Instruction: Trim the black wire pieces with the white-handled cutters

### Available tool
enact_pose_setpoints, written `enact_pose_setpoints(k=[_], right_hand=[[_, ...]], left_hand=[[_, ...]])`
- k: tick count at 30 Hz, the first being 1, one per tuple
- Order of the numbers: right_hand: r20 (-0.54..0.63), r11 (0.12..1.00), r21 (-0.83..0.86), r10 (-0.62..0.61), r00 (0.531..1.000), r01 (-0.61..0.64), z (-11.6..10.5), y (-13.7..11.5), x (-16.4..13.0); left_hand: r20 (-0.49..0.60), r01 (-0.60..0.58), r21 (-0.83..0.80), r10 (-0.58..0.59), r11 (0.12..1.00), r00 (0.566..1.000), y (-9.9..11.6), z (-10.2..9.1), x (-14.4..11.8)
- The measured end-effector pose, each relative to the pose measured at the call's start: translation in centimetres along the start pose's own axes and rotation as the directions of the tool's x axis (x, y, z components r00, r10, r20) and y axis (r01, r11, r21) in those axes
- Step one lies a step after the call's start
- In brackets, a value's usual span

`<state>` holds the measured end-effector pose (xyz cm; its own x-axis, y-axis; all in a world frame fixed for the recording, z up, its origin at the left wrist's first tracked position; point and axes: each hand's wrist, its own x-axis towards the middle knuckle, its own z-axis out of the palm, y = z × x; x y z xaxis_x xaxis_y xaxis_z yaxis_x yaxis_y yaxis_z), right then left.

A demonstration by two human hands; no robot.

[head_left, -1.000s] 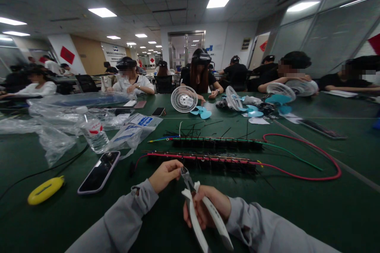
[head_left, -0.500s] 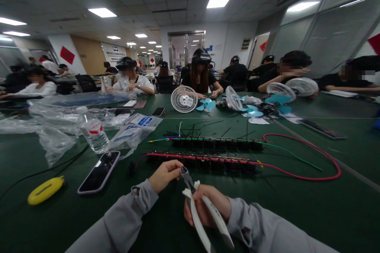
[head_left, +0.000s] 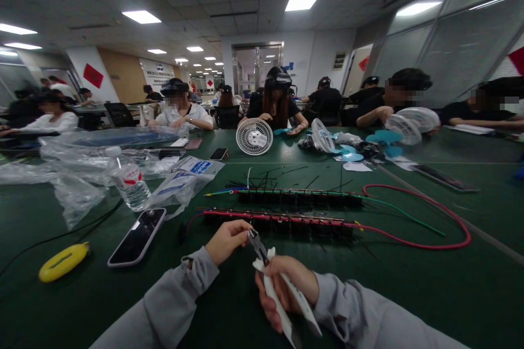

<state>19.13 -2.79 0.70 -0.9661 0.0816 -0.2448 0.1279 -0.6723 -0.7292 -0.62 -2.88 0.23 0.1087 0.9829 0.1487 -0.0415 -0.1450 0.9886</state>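
Observation:
My right hand (head_left: 286, 286) grips white-handled cutting pliers (head_left: 273, 278), handles squeezed together, jaws pointing up and left. My left hand (head_left: 227, 240) is pinched right at the plier jaws; whatever small thing it pinches is too small to make out. Just beyond both hands lies a red wire bundle (head_left: 282, 219) bound with black cable ties on the green table (head_left: 409, 283). A second bundle with green wire (head_left: 295, 194) lies parallel behind it.
A phone (head_left: 137, 236), a yellow oval tool (head_left: 63, 262), a water bottle (head_left: 127, 177) and plastic bags (head_left: 77, 174) lie at left. White fans (head_left: 254, 137) and blue blades stand farther back. Several people sit around the table's far side.
The plier handles, spread apart earlier, are now squeezed together in my right hand. My left hand stays at the jaws. People across the table moved fan parts.

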Motion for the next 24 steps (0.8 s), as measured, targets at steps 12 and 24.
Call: enact_pose_setpoints(k=[12, 24], right_hand=[[-0.187, 0.995, -0.092, 0.018, 0.982, -0.035, 1.3, -0.6, -0.2], [-0.266, 0.992, -0.110, 0.035, 0.963, -0.066, 1.5, -0.7, -0.1]], left_hand=[[0.026, -0.007, -0.016, 0.008, 1.000, 1.000, 0.1, 0.1, -0.1], [0.033, -0.003, -0.039, 0.005, 0.999, 0.999, -0.4, 0.0, 0.0]])
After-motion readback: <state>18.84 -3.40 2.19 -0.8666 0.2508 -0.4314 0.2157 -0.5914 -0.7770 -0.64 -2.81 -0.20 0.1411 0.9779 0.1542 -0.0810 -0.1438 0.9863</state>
